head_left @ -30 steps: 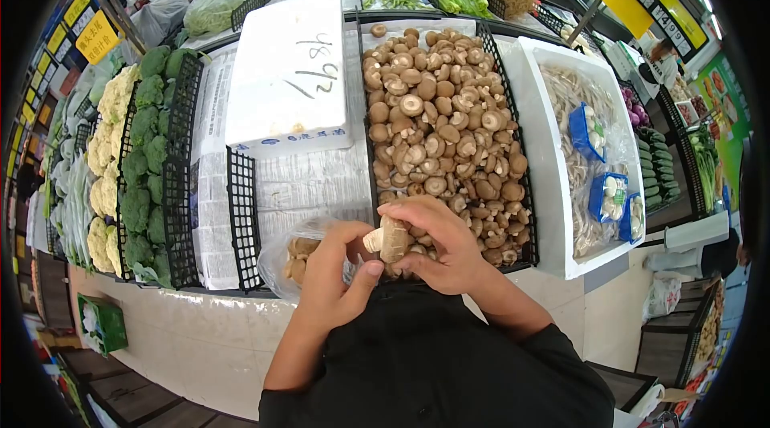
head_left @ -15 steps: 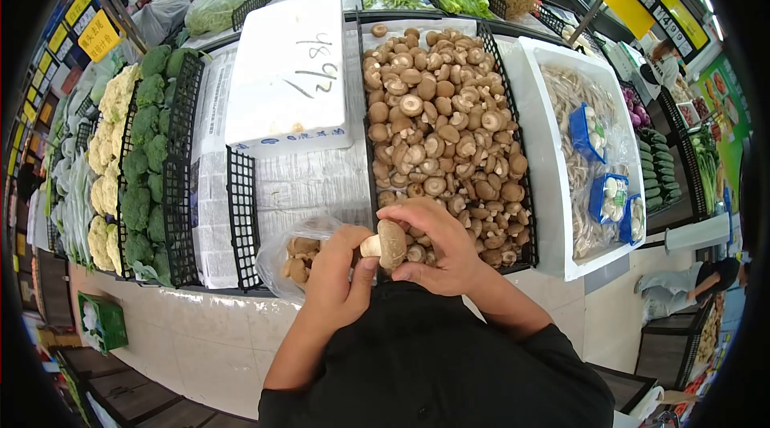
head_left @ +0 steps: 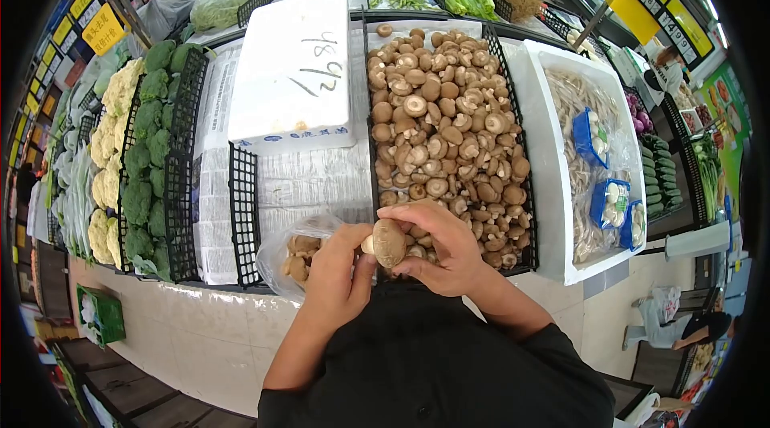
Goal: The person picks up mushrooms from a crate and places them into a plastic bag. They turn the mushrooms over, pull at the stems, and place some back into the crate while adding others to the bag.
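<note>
Between my two hands is a brown-capped mushroom (head_left: pixel 389 243), its pale stem pointing left. My left hand (head_left: pixel 343 267) pinches it at the stem side, with thumb and fingers closed. My right hand (head_left: pixel 443 250) curves round the cap from the right, thumb below and fingers above. A clear plastic bag (head_left: pixel 281 271) with several mushrooms in it lies just left of my left hand, partly hidden by it. Beyond my hands, loose mushrooms (head_left: pixel 445 123) fill a black crate (head_left: pixel 513 111).
A white foam box (head_left: pixel 293 67) stands left of the mushroom crate, on newspaper. Broccoli (head_left: pixel 148 147) and cauliflower (head_left: pixel 110 147) lie farther left. At the right is a foam tray (head_left: pixel 569 271) of thin pale mushrooms and blue packs. Another person (head_left: pixel 682 328) stands at far right.
The mushroom has turned in my fingers, so more of its cap top shows and less stem. The view has shifted slightly. The person at far right has moved.
</note>
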A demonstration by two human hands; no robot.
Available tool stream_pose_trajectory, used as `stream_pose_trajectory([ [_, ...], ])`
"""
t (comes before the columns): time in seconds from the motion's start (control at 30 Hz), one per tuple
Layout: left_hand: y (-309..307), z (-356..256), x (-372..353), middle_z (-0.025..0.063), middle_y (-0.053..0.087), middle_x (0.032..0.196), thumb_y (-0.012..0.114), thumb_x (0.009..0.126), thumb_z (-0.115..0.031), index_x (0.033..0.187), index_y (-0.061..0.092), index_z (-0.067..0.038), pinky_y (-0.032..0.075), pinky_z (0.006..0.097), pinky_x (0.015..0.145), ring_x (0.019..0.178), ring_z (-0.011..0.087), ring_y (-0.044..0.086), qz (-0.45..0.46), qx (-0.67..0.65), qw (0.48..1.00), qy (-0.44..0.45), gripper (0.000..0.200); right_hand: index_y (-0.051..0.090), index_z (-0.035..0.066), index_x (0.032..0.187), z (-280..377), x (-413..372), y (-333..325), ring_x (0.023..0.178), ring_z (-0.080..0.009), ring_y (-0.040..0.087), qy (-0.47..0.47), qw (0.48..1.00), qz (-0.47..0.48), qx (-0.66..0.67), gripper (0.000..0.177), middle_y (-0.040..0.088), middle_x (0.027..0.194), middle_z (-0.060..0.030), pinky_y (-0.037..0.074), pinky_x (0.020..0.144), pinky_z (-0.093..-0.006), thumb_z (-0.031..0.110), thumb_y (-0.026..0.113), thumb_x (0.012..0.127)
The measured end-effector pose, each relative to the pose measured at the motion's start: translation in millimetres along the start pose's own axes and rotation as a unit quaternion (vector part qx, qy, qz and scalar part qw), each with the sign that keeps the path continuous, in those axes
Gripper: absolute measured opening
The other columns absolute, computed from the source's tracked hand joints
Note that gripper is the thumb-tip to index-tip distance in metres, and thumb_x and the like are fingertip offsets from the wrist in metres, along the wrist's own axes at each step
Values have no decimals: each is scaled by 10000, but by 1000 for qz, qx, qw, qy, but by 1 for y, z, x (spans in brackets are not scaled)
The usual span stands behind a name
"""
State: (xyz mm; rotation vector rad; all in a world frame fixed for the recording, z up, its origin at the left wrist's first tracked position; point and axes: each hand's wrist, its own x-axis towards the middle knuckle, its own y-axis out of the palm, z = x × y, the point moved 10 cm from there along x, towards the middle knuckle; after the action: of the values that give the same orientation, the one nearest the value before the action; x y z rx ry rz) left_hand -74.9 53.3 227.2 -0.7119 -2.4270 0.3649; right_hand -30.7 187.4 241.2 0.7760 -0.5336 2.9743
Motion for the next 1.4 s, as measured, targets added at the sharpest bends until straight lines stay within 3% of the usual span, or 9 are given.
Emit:
stream_pose_trajectory([
  [0.17,-5,-5,2,177,634,949,642,872,23,1162,607,-10,492,422,706,805,376,622,-12,18,999,25,295,579,13,1357,2,1,2,1143,-327,611,-17,1000,5,-5,582,634,1328,-130,490,995,-393,184,811,852],
  [0.37,-17,-4,-6,136,635,867,687,861,-4,1141,637,-21,484,367,656,738,287,625,16,72,997,5,285,547,-17,1364,-5,3,15,1086,-238,617,2,1000,29,-2,595,618,1262,-147,500,926,-346,263,787,897],
  [0.47,-72,2,-35,82,608,813,697,881,-21,1138,646,-19,447,301,599,673,173,576,-82,80,991,-68,262,562,5,1359,-21,3,26,1038,-266,647,48,997,10,62,516,616,1229,-150,535,893,-337,152,749,902],
  [0.63,-159,50,-113,13,576,776,710,886,-53,1038,595,-23,387,241,568,649,82,488,-293,117,932,-181,194,542,44,1378,-10,13,78,1004,-285,679,39,986,160,22,495,605,1270,-159,558,869,-366,141,707,921],
  [0.87,-99,87,-124,45,605,729,760,860,-119,986,543,-7,452,265,578,633,97,570,-114,42,924,-363,274,548,59,1345,-51,13,156,1022,-372,673,65,934,280,-212,465,602,1267,-179,568,840,-430,134,677,904],
  [1.1,-96,97,-119,140,656,739,623,918,-43,1020,558,5,497,334,589,601,231,635,-149,78,931,-323,130,536,64,1313,-83,5,159,1087,-361,636,69,906,282,-306,468,612,1233,-145,512,926,-460,198,684,890],
  [1.2,-95,100,-115,141,642,724,636,911,-47,990,565,6,491,332,584,597,222,624,-128,80,934,-325,119,562,67,1306,-69,9,134,1153,-339,598,30,923,243,-298,465,616,1222,-126,453,1011,-458,249,690,897],
  [1.3,-92,88,-102,12,546,659,641,928,-44,910,552,2,383,245,536,591,56,478,-124,76,943,-300,101,596,81,1290,-53,4,110,1218,-295,550,19,927,248,-282,456,616,1197,-84,372,1093,-471,285,701,896],
  [1.4,-87,90,-98,111,583,639,684,927,-136,888,578,16,464,305,548,556,159,574,-93,87,936,-329,189,644,100,1237,-42,-8,100,1247,-275,519,-19,918,271,-290,424,610,1190,-54,319,1125,-519,300,742,876],
])
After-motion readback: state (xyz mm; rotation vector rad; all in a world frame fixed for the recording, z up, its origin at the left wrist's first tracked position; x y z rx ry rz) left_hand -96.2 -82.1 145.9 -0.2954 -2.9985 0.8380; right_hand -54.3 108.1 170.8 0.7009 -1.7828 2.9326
